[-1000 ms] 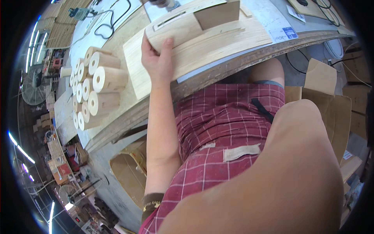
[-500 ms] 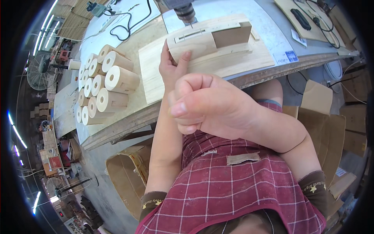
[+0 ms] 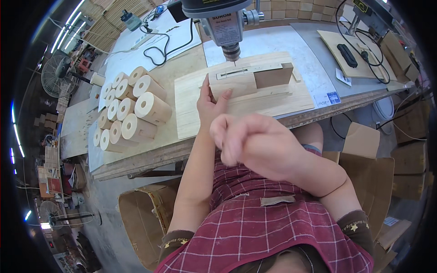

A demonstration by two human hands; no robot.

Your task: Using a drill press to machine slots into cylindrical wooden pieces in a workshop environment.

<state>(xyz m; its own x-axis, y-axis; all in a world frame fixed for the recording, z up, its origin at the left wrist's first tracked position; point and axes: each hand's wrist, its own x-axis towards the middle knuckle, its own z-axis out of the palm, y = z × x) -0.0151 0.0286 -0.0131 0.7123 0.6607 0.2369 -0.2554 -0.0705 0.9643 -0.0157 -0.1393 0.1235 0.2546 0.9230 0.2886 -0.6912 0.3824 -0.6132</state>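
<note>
My left hand (image 3: 213, 105) wraps the left end of a pale wooden cylinder (image 3: 234, 86), thumb on its near side. A narrow slot shows in the thin strip along its top. The cylinder sits against a wooden block jig (image 3: 274, 76) on a flat plywood board (image 3: 189, 116). Just above the slot hangs the chuck (image 3: 231, 53) of a bench drill (image 3: 223, 31), with a thin bit. Nearer to me, above my lap, my right hand (image 3: 264, 143) is curled closed and slightly blurred. Whatever its fingers hold, if anything, is hidden.
Several drilled wooden cylinders (image 3: 152, 108) are stacked left of the board. A black cable (image 3: 157, 58) loops at the back left. Another plywood panel (image 3: 339, 50) with a black power strip (image 3: 347, 55) lies at the right. Open cardboard boxes (image 3: 366, 175) stand below the table edge.
The view has tilted up, showing more of the drill. My left hand still grips the cylinder. My right hand remains closed, its fingers shifting and blurred.
</note>
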